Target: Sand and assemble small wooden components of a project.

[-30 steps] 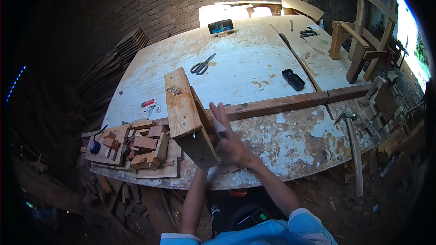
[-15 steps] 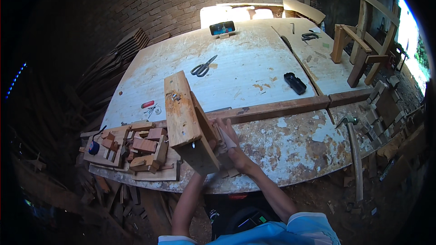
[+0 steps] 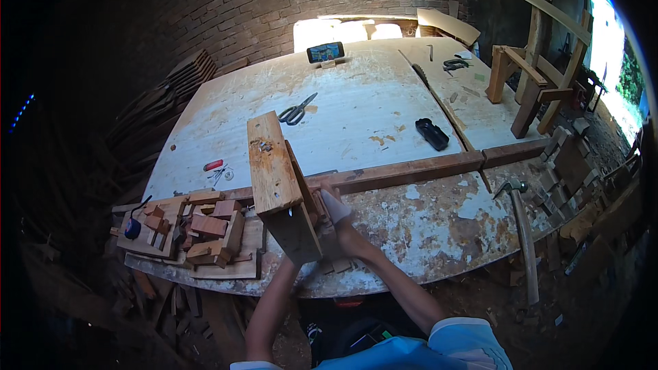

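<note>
Head view: the right hand, fingers extended a second ago, now folds in beside the joined wooden boards mid-frame, suggesting work there; left hand hidden, neither grip discernible.

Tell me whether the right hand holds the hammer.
No: the hammer lies well to the right, apart from the right hand.

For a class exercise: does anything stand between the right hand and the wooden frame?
Nothing visible beyond a pale piece at the right hand; that hand is close beside the wooden frame. Exact contact is unclear.
</note>
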The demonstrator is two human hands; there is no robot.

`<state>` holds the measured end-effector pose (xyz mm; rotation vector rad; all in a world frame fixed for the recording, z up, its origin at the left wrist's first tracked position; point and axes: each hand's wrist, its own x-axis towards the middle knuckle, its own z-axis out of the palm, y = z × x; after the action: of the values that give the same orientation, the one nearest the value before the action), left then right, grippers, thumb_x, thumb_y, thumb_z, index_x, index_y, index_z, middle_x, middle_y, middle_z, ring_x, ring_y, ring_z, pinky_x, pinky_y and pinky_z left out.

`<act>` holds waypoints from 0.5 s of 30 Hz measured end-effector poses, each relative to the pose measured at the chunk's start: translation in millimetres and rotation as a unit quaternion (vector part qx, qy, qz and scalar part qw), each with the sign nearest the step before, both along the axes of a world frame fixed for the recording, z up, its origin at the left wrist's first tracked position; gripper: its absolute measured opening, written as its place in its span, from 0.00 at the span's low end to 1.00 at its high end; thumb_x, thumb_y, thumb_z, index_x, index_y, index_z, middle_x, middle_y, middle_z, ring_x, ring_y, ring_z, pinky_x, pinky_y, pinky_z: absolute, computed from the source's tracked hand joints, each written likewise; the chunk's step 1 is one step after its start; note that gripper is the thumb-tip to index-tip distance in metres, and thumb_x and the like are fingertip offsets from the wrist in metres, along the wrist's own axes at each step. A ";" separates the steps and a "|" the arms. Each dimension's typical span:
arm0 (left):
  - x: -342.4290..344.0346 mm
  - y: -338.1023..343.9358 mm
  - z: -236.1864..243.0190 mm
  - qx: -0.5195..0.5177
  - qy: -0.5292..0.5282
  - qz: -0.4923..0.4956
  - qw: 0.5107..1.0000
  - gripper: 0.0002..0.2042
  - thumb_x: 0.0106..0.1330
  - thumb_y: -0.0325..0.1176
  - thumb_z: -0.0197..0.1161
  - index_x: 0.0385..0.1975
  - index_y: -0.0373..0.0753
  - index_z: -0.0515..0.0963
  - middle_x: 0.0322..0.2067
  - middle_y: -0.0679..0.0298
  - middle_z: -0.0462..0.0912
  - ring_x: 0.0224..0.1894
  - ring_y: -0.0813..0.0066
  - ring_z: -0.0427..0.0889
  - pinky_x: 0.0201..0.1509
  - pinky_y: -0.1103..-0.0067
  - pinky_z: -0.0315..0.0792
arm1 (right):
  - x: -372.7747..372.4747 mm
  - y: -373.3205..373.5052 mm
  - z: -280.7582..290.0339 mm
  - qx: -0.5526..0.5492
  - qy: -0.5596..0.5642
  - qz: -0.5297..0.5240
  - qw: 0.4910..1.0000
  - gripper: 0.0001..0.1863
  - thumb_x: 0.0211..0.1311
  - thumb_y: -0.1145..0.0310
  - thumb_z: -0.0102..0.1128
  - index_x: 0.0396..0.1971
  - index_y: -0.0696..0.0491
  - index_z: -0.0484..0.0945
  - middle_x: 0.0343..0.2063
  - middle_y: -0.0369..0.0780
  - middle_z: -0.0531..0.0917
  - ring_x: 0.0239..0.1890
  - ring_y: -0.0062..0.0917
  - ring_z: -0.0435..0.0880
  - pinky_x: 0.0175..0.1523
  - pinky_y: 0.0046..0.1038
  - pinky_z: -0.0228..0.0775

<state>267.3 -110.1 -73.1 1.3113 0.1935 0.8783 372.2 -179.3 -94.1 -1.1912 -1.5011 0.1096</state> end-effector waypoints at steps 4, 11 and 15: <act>-1.2 -0.9 2.0 -0.009 -0.004 0.001 1.000 0.28 0.58 0.42 0.62 0.55 0.33 0.63 0.50 0.60 0.70 0.53 0.71 0.70 0.55 0.76 0.68 | -3.1 -1.1 -5.1 0.003 0.009 -0.005 1.000 0.38 0.61 0.56 0.43 0.66 0.51 0.39 0.68 0.44 0.39 0.69 0.44 0.32 0.66 0.48 0.30; -3.8 4.1 -5.0 -0.023 -0.011 -0.028 0.999 0.31 0.60 0.42 0.62 0.60 0.37 0.59 0.51 0.64 0.68 0.51 0.77 0.69 0.52 0.80 0.69 | 2.2 -12.0 -4.2 -0.062 -0.004 -0.011 0.998 0.42 0.58 0.71 0.51 0.67 0.52 0.36 0.67 0.45 0.40 0.70 0.36 0.34 0.70 0.33 0.29; -3.4 1.9 -5.5 -0.021 -0.009 -0.027 0.999 0.31 0.59 0.42 0.62 0.59 0.37 0.59 0.49 0.64 0.68 0.49 0.77 0.70 0.50 0.81 0.70 | 1.6 -6.2 -13.5 -0.167 0.116 0.008 0.979 0.31 0.63 0.69 0.40 0.66 0.53 0.44 0.67 0.45 0.42 0.70 0.37 0.37 0.70 0.34 0.33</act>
<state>264.0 -108.2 -78.6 1.2640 0.1612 0.8358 373.8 -185.5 -107.7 -1.3783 -1.3170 0.5124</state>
